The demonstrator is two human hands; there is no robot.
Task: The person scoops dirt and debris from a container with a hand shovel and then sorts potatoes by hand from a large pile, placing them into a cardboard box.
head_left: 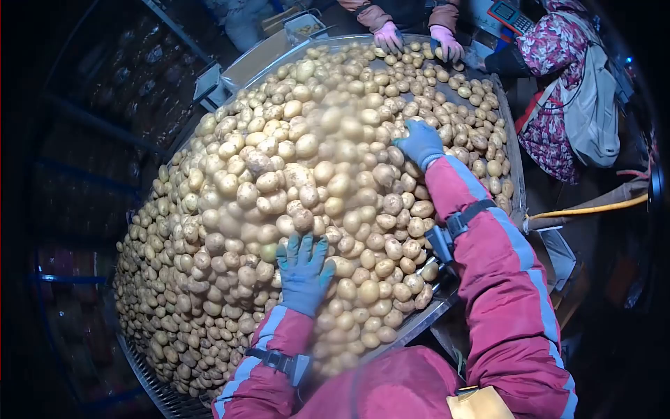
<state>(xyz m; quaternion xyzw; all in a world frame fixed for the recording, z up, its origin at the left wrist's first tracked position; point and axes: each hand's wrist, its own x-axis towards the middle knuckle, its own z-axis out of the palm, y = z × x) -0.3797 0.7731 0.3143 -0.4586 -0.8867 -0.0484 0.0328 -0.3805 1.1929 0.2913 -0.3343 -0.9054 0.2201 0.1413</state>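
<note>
A large heap of potatoes (272,181) fills the metal-edged table in front of me. My left hand (303,272), in a blue glove with greenish fingertips, lies on the near side of the heap with its fingers spread. Farther off to the right, my right hand (421,144) in a matching glove rests among potatoes. Its thumb is apart from the slightly bent fingers, and I see no potato clearly held; the undersides of both hands are hidden. A blurred streak runs down the middle of the heap.
At the far edge, another person's pink-gloved hands (419,43) touch potatoes. A person in a patterned sleeve (558,45) stands at the right, beside a grey bag (593,112). The table's metal rim (515,167) bounds the heap. A yellow cable (593,208) extends at right.
</note>
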